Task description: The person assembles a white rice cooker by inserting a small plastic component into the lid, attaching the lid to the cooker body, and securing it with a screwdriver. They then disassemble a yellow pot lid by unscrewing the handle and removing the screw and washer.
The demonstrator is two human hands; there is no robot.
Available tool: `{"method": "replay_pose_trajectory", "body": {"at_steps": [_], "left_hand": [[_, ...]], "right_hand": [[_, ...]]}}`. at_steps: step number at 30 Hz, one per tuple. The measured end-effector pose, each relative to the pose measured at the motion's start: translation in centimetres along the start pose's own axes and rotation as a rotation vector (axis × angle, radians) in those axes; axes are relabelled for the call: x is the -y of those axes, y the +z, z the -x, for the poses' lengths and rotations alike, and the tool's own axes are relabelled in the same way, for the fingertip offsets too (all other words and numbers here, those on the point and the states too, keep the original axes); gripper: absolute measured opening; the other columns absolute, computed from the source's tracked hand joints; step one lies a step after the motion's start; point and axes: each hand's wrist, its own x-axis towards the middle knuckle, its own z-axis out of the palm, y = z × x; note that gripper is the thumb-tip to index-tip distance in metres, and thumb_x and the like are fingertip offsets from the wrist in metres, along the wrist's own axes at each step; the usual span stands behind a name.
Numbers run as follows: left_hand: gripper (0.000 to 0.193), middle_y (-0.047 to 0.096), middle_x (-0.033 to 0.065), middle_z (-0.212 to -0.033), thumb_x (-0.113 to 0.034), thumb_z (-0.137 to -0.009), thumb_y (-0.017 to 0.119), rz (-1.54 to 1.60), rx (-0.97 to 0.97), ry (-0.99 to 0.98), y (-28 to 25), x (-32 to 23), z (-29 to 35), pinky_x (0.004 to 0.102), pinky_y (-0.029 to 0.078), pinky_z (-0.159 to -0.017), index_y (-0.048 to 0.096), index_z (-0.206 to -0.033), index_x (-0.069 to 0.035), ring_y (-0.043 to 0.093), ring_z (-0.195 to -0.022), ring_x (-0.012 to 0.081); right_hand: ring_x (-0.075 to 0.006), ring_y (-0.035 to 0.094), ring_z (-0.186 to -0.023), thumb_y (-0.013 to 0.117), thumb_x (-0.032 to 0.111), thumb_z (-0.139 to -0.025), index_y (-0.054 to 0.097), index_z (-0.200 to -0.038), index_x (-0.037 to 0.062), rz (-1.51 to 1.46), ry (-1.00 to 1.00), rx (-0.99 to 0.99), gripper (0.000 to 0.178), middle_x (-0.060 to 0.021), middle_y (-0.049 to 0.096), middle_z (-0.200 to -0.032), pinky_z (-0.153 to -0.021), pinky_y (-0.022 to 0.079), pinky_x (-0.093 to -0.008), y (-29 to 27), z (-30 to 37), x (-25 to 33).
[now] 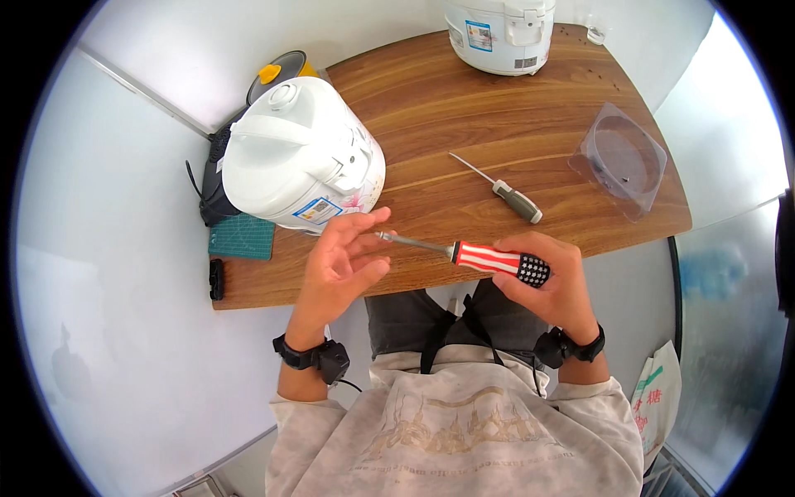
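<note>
A screwdriver [489, 258] with a red-and-white striped handle and a dark, star-patterned end is in my right hand [551, 269]. The fingers wrap round its handle, and the shaft points left. Close to the tip is my left hand [344, 261], palm turned up and fingers apart; whether a finger touches the tip I cannot tell. Just beyond that hand stands a white rice cooker [286, 157] with a carry handle and floral side. On the table lies a second screwdriver [517, 201], its handle grey-green and white.
A second white rice cooker [501, 37] stands at the wooden table's [414, 124] far edge. To the right, a clear plastic tray [633, 161] holds a small dark piece. A green cutting mat [240, 238], a black device [217, 178] and a yellow-and-dark round object [277, 73] crowd the left side.
</note>
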Motion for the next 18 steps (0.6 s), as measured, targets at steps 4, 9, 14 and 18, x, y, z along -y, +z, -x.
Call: {"method": "replay_pose_trajectory", "body": {"at_steps": [4, 9, 14, 18], "left_hand": [[0.043, 0.062, 0.0150, -0.129, -0.001, -0.092, 0.065, -0.163, -0.015, 0.081, -1.2, -2.2, 0.1, 0.0330, 0.053, -0.088, 0.049, -0.132, -0.008, 0.065, -0.108, 0.0237], [0.026, 0.065, 0.0114, -0.123, -0.011, -0.098, 0.062, -0.585, -0.127, 0.324, -4.2, -6.4, -2.7, 0.0318, 0.051, -0.087, 0.058, -0.122, -0.006, 0.065, -0.102, 0.0200], [0.019, 0.065, 0.0095, -0.126, -0.017, -0.098, 0.060, -1.222, -0.301, 0.534, -6.0, -8.8, -8.8, 0.0363, 0.046, -0.100, 0.066, -0.112, -0.006, 0.060, -0.117, 0.0277], [0.025, 0.056, 0.0123, -0.139, -0.026, -0.100, 0.058, -1.448, -0.253, 0.515, -7.1, -7.4, -10.2, 0.0443, 0.035, -0.112, 0.065, -0.117, -0.010, 0.043, -0.136, 0.0349]], "right_hand": [[-0.0201, 0.066, -0.075, 0.079, 0.012, -0.079, 0.070, -0.103, 0.0018, 0.033, 0.007, -0.105, 0.027, -0.0101, 0.070, -0.088, -0.071, 0.052, -0.0292, -0.1, -1.3, 0.5], [-0.0177, 0.063, -0.070, 0.077, 0.012, -0.081, 0.069, -0.103, 0.0018, -0.048, 0.040, -0.151, 0.026, -0.0097, 0.068, -0.082, -0.067, 0.050, -0.0284, 1.4, -3.5, 0.4], [-0.0211, 0.063, -0.069, 0.077, 0.013, -0.082, 0.069, -0.105, 0.0030, -0.022, -0.004, -0.168, 0.026, -0.0111, 0.068, -0.082, -0.066, 0.051, -0.0297, 2.3, -5.0, 0.4], [-0.0250, 0.065, -0.070, 0.076, 0.017, -0.083, 0.069, -0.103, 0.0040, -0.047, -0.044, -0.166, 0.024, -0.0124, 0.069, -0.084, -0.067, 0.052, -0.0320, 3.0, -5.9, 0.5]]}}
